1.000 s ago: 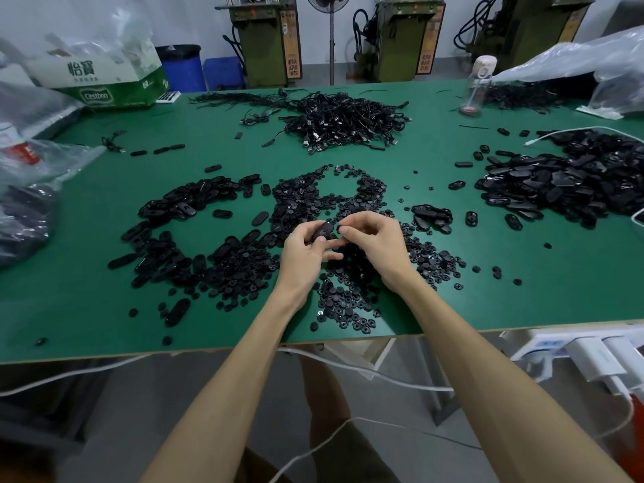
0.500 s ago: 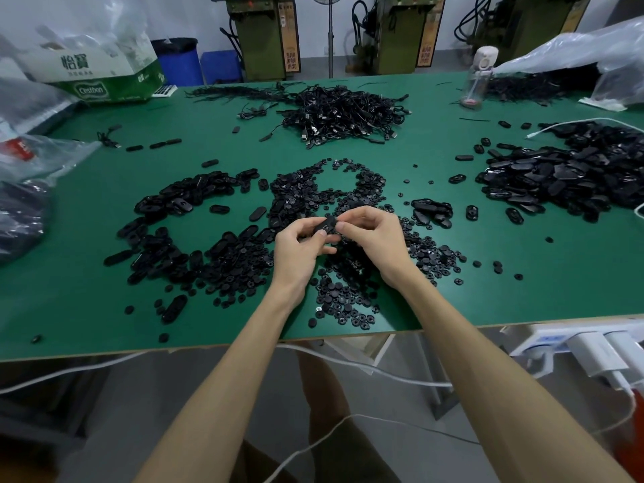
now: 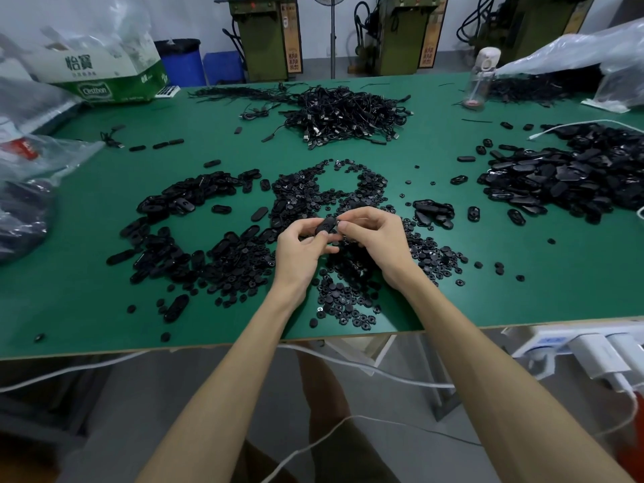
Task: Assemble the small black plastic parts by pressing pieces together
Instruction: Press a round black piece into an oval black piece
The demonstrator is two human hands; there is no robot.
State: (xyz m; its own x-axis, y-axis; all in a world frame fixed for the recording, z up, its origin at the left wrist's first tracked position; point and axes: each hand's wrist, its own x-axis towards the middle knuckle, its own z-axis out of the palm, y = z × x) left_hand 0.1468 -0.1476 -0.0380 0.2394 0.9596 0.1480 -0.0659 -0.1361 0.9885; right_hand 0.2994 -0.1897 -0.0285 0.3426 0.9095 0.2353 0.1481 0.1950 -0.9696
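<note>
A small black oval plastic part (image 3: pixel 326 226) is held between both hands above the middle of the green table (image 3: pixel 87 308). My left hand (image 3: pixel 301 251) grips it from the left with thumb and fingers curled. My right hand (image 3: pixel 374 240) pinches its right end, fingertips on top. Under the hands lies a spread of small round black pieces (image 3: pixel 343 294). A pile of black oval shells (image 3: pixel 177 224) sits to the left.
A large heap of flat black oval parts (image 3: pixel 571 179) lies at right, a small cluster (image 3: pixel 432 210) nearer. A tangle of black cables (image 3: pixel 345 113) sits at the back, with a clear bottle (image 3: pixel 479 80), a cardboard box (image 3: pixel 101 78) and plastic bags (image 3: pixel 31 176). White chargers (image 3: pixel 592 350) hang off the front right edge.
Both hands have stayed together on the oval part, with small finger shifts only. The view has tilted slightly.
</note>
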